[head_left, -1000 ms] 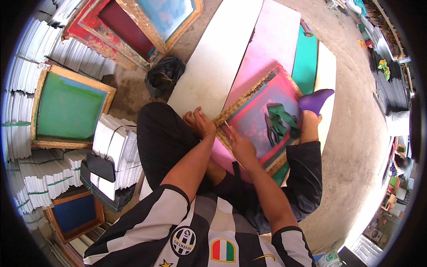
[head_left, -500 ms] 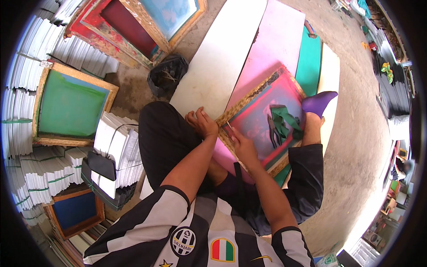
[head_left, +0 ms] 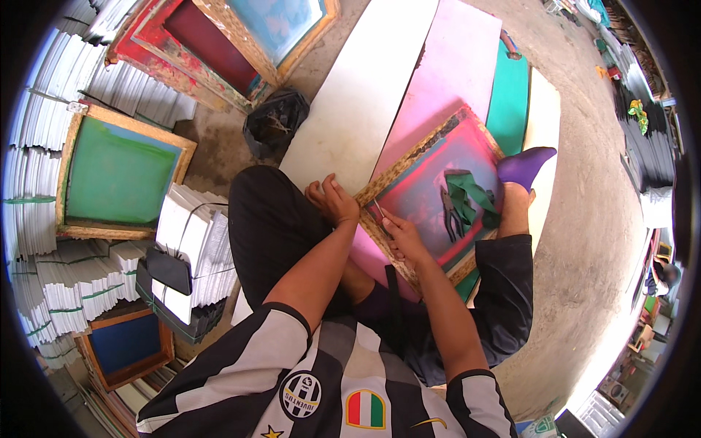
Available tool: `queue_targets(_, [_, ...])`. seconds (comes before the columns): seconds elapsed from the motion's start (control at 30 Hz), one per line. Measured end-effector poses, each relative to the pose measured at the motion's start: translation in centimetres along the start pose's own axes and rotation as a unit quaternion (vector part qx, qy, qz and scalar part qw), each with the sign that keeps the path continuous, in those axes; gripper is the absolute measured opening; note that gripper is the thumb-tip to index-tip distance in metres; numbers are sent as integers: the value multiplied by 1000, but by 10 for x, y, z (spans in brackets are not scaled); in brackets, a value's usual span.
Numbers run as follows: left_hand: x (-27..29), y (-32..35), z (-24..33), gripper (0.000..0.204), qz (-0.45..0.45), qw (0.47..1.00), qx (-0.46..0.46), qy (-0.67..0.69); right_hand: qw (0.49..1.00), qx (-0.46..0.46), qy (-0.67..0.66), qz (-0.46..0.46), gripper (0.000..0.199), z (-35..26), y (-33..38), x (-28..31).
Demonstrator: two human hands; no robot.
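Observation:
A wooden screen-printing frame with pink-stained mesh lies tilted across my lap and the coloured boards. My right hand is closed around a thin, pointed tool, its tip at the inner edge of the frame near the left corner. The tool's exact kind is too small to tell. Beside that corner, my left hand rests with fingers loosely apart and nothing visible in them; its wrist is against the wood. On the mesh lie dark-handled pliers and a crumpled green strip of cloth.
White, pink and green boards lie beneath the frame. A black plastic bag sits beyond my left knee. Bundled paper stacks and a green screen frame stand at left. My purple-socked foot touches the frame's right side.
My right hand has shifted slightly down and its grip has changed, so more of the thin tool shows. The left hand stays almost still at the corner.

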State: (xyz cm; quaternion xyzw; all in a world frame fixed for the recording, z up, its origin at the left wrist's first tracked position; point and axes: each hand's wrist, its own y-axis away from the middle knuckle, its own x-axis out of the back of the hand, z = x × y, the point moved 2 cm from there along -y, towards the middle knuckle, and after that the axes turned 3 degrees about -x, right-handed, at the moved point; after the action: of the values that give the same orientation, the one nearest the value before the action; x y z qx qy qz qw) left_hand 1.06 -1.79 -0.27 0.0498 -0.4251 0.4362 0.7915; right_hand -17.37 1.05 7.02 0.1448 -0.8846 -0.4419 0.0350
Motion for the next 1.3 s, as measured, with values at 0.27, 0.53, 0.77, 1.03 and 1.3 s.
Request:
queue_targets(0.27, [0, -1, 4, 25, -30, 999, 12, -8, 852, 413, 276, 163, 40, 20, -17, 1])
queue_targets(0.53, [2, 1, 3, 22, -3, 1000, -1, 9, 974, -109, -163, -114, 48, -12, 13, 9])
queue_targets(0.77, [-5, 1, 4, 19, -14, 999, 11, 43, 937, 264, 179, 144, 55, 37, -3, 20])
queue_targets(1.03, [27, -14, 47, 40, -269, 962, -50, -17, 877, 171, 339, 294, 40, 19, 49, 2])
queue_targets(1.3, [51, -11, 38, 56, -445, 884, -139, -22, 870, 156, 288, 367, 40, 10, 57, -28])
